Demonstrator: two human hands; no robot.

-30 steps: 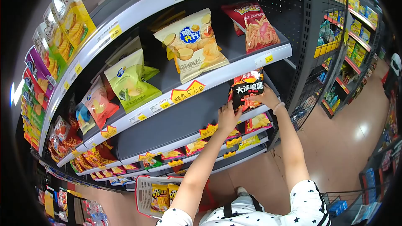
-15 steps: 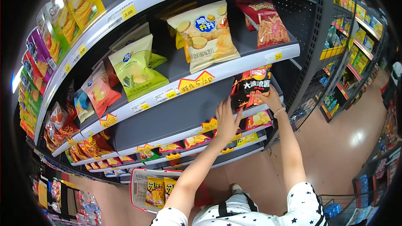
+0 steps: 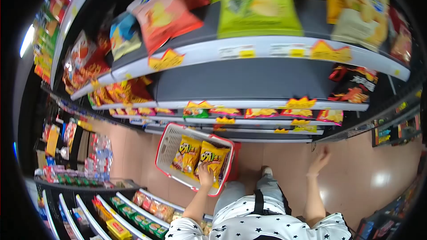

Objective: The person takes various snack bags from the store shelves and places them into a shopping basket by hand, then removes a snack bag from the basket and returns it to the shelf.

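Note:
My left hand (image 3: 205,175) is over the shopping basket (image 3: 163,144), its fingers stretched out against the front of a yellow snack bag (image 3: 213,156). Another yellow snack bag (image 3: 187,151) lies beside that one in the basket. Whether the fingers grip the bag is hard to see, but they look extended. Out to the right, my right hand (image 3: 319,162) hangs in the air above the floor, slightly blurred, fingers loosely apart and holding nothing. A black snack bag (image 3: 354,84) stands at the right end of the middle shelf.
Before me, the shelf (image 3: 231,78) carries a green chip bag (image 3: 260,6), a pink chip bag (image 3: 167,15) and others. Lower tiers hold more snack packs (image 3: 262,113). Behind the basket on the left are bottles (image 3: 102,153) and another shelf unit (image 3: 111,209) with packaged goods.
Both hands have left the black snack bag, which now sits on the shelf. My left hand has come down to the basket, my right hand has dropped away, and the view has turned left and downward.

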